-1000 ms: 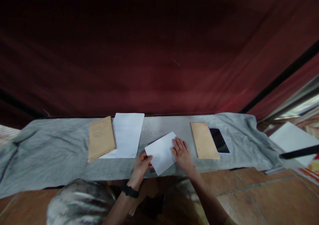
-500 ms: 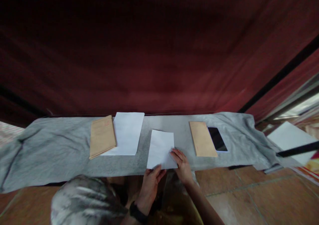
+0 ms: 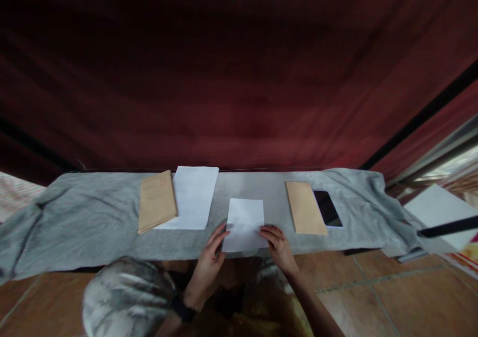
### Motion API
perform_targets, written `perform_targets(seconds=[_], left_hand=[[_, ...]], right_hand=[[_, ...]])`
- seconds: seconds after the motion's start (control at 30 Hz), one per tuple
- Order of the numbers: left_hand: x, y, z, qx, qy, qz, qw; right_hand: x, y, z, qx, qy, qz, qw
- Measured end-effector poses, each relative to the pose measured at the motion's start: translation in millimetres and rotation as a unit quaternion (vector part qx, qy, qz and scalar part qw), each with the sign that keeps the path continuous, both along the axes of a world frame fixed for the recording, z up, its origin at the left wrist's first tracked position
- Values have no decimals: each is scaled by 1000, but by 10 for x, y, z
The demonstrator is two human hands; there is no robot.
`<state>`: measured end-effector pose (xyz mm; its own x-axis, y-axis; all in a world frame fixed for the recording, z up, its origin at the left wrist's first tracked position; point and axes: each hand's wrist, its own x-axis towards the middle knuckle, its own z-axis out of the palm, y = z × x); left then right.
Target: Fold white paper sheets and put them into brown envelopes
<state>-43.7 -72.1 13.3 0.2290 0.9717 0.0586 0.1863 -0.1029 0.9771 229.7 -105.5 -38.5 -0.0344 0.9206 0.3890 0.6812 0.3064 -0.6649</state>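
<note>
1. my left hand [image 3: 209,258] lies at the near left edge of the sheet [image 3: 244,217], fingers stretched out and loosely spread, tips touching the paper's left side. it grips nothing; it rests flat against the paper edge.
2. my right hand [image 3: 278,242] sits at the near right corner of the sheet, fingers extended and a little curled, tips pressing on the paper. it too is open, with nothing closed inside it.
3. a dark wristband [image 3: 181,308] shows on my left wrist, low in the view.
4. the sheet is white, lying flat and about square to me on the grey cloth [image 3: 93,217], its near edge close to the cloth's front edge, between my two hands.
5. left of the sheet, apart from it, lies a larger white paper [image 3: 192,197], and a tan envelope [image 3: 157,202] overlaps that paper's left side.
6. right of the sheet, apart from it, a second tan envelope [image 3: 305,207] lies on the cloth, with a dark phone [image 3: 327,208] just beside its right edge, screen up.
7. the cloth is rumpled at both ends and covers a long low surface; behind it hangs a dark red curtain [image 3: 239,78].
8. in front of the cloth i see tiled floor [image 3: 392,297] and my patterned knee [image 3: 127,297].
9. at far right another white sheet [image 3: 440,212] lies off the cloth, with a dark bar [image 3: 448,226] crossing it.
</note>
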Motion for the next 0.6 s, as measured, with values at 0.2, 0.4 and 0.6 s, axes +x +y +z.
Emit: perform_targets(seconds=[0.2,0.4,0.6], left_hand=[[-7,333,-117,56,103,-83,990],[95,606,-45,56,72,-42,995],[204,672,-63,27,54,15,998]], right_hand=[[32,14,11,8,-4,-3,1000],[30,95,58,-10,9,-28,1000],[-46,208,42,-10,-10,-108,994]])
